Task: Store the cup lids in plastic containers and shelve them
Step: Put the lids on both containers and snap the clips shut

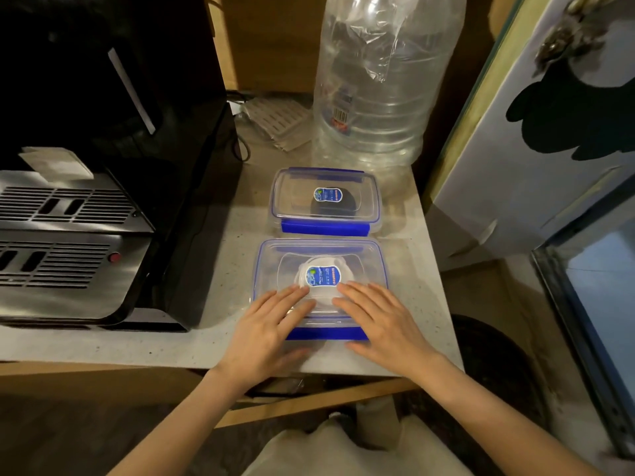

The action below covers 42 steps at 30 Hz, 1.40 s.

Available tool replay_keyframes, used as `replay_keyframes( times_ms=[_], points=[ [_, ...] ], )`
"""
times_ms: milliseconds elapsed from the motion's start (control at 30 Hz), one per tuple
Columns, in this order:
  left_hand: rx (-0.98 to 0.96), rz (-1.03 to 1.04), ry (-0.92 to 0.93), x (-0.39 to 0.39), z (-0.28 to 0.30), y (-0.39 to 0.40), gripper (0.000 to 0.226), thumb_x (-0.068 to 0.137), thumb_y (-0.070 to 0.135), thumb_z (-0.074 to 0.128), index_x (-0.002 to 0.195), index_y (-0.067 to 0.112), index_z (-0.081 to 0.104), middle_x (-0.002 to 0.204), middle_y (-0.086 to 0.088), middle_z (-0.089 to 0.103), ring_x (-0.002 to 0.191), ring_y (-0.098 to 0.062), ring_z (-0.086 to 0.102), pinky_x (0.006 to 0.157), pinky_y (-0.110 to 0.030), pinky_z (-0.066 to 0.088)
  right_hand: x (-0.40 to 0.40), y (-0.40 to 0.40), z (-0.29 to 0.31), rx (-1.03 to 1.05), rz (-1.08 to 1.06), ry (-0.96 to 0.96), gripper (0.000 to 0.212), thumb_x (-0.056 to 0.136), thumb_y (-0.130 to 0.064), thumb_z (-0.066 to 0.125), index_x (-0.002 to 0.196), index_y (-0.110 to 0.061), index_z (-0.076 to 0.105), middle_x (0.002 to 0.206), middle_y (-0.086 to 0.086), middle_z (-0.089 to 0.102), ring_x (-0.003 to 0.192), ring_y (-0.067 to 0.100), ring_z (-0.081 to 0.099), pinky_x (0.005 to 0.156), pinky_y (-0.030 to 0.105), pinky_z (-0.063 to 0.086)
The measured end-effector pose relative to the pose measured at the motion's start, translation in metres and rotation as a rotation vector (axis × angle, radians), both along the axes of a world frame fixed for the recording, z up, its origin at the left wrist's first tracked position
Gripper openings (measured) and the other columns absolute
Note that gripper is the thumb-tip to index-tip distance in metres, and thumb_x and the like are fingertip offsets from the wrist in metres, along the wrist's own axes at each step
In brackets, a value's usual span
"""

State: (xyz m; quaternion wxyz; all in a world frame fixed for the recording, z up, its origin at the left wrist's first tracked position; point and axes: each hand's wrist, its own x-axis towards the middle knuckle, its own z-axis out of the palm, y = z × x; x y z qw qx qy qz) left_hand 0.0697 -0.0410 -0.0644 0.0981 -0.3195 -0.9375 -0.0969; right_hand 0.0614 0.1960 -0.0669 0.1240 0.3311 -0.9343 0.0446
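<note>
Two clear plastic containers with blue clips stand on the pale counter (220,255), one behind the other. The near container (374,269) has its lid on and white cup lids (321,266) show through it. The far container (285,201) is closed too, with dark cup lids (347,206) inside. My left hand (271,324) lies flat on the left front of the near container's lid, fingers spread. My right hand (381,321) lies flat on the right front of it. Both thumbs hang at the front edge beside the blue front clip (326,333).
A black and steel coffee machine (86,201) fills the left of the counter. A big empty clear water bottle (381,80) stands behind the far container. A white cabinet door (536,149) and a glass-fronted unit (591,304) are on the right.
</note>
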Motion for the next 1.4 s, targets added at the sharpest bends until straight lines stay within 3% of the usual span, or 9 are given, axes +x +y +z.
replay_keyframes(
  times_ms=[167, 333, 467, 600, 833, 1000, 1100, 1200, 1400],
  points=[
    [-0.024, 0.047, 0.034, -0.001, -0.003, 0.005, 0.079, 0.059, 0.032, 0.083, 0.126, 0.018, 0.045, 0.128, -0.009, 0.061, 0.116, -0.025, 0.060, 0.099, -0.040, 0.035, 0.001, -0.001, -0.002, -0.018, -0.002, 0.001, 0.078, 0.061, -0.038, 0.081, 0.127, -0.018, 0.045, 0.132, 0.005, 0.059, 0.128, 0.015, 0.038, 0.104, 0.035, 0.033],
    [0.029, -0.023, -0.043, -0.002, 0.003, -0.003, 0.080, 0.064, 0.037, 0.079, 0.132, 0.021, 0.041, 0.133, -0.006, 0.057, 0.122, -0.023, 0.054, 0.099, -0.040, 0.035, 0.003, 0.008, 0.003, -0.003, 0.041, -0.112, 0.080, 0.071, -0.047, 0.071, 0.138, -0.021, 0.035, 0.144, 0.002, 0.047, 0.135, 0.016, 0.038, 0.107, 0.034, 0.028],
    [0.051, -0.051, -0.105, -0.006, 0.010, -0.007, 0.055, 0.085, 0.048, 0.048, 0.133, 0.023, 0.043, 0.135, -0.002, 0.055, 0.126, -0.017, 0.048, 0.100, -0.038, 0.033, -0.001, 0.011, 0.008, -0.032, 0.051, -0.190, 0.062, 0.088, -0.053, 0.044, 0.142, -0.026, 0.030, 0.148, 0.000, 0.041, 0.139, 0.012, 0.029, 0.110, 0.035, 0.023],
    [0.113, -0.048, -0.134, -0.009, 0.011, -0.006, 0.054, 0.093, 0.052, 0.021, 0.128, 0.023, 0.051, 0.131, -0.001, 0.058, 0.122, -0.017, 0.053, 0.098, -0.033, 0.037, -0.001, 0.009, 0.006, -0.153, 0.030, -0.212, 0.053, 0.094, -0.053, 0.023, 0.138, -0.026, 0.036, 0.143, -0.001, 0.048, 0.137, 0.010, 0.027, 0.107, 0.033, 0.028],
    [0.114, -0.053, -0.154, -0.012, 0.015, -0.004, 0.053, 0.093, 0.051, 0.024, 0.121, 0.022, 0.059, 0.125, 0.001, 0.064, 0.117, -0.015, 0.058, 0.096, -0.027, 0.040, -0.001, 0.006, 0.004, -0.232, 0.043, -0.180, 0.049, 0.095, -0.049, 0.027, 0.131, -0.023, 0.048, 0.135, 0.000, 0.056, 0.132, 0.011, 0.037, 0.103, 0.030, 0.037],
    [0.493, 0.093, -0.410, -0.034, 0.036, 0.000, 0.046, 0.087, 0.052, 0.041, 0.117, 0.024, 0.061, 0.112, 0.009, 0.064, 0.105, -0.001, 0.054, 0.089, -0.015, 0.039, -0.013, -0.003, 0.016, -0.597, -0.081, -0.367, 0.059, 0.088, -0.060, 0.034, 0.113, -0.017, 0.066, 0.119, -0.002, 0.067, 0.116, -0.005, 0.046, 0.096, 0.002, 0.031],
    [0.491, 0.404, -0.204, -0.063, 0.036, 0.006, 0.031, 0.088, 0.027, 0.058, 0.114, 0.012, 0.064, 0.114, -0.009, 0.066, 0.107, -0.017, 0.056, 0.088, -0.021, 0.038, -0.037, -0.005, 0.022, -0.817, -0.259, -0.291, 0.042, 0.086, -0.042, 0.050, 0.103, -0.008, 0.068, 0.104, 0.007, 0.070, 0.101, 0.000, 0.053, 0.085, 0.003, 0.037],
    [0.535, 0.710, -0.279, -0.089, 0.035, 0.012, 0.039, 0.086, 0.031, 0.059, 0.122, 0.014, 0.057, 0.130, -0.010, 0.054, 0.119, -0.025, 0.048, 0.095, -0.033, 0.040, -0.065, 0.001, 0.026, -0.924, -0.521, -0.253, 0.026, 0.085, -0.025, 0.063, 0.104, -0.007, 0.065, 0.110, 0.010, 0.065, 0.104, 0.018, 0.056, 0.081, 0.012, 0.041],
    [0.841, 0.694, -0.597, -0.102, 0.029, 0.017, 0.037, 0.089, 0.033, 0.055, 0.122, 0.017, 0.056, 0.111, 0.002, 0.059, 0.093, -0.011, 0.057, 0.066, -0.014, 0.045, -0.083, 0.006, 0.019, -1.211, -0.718, -0.756, 0.026, 0.084, -0.031, 0.064, 0.107, -0.022, 0.056, 0.109, -0.001, 0.062, 0.103, 0.019, 0.062, 0.085, 0.035, 0.055]
  ],
)
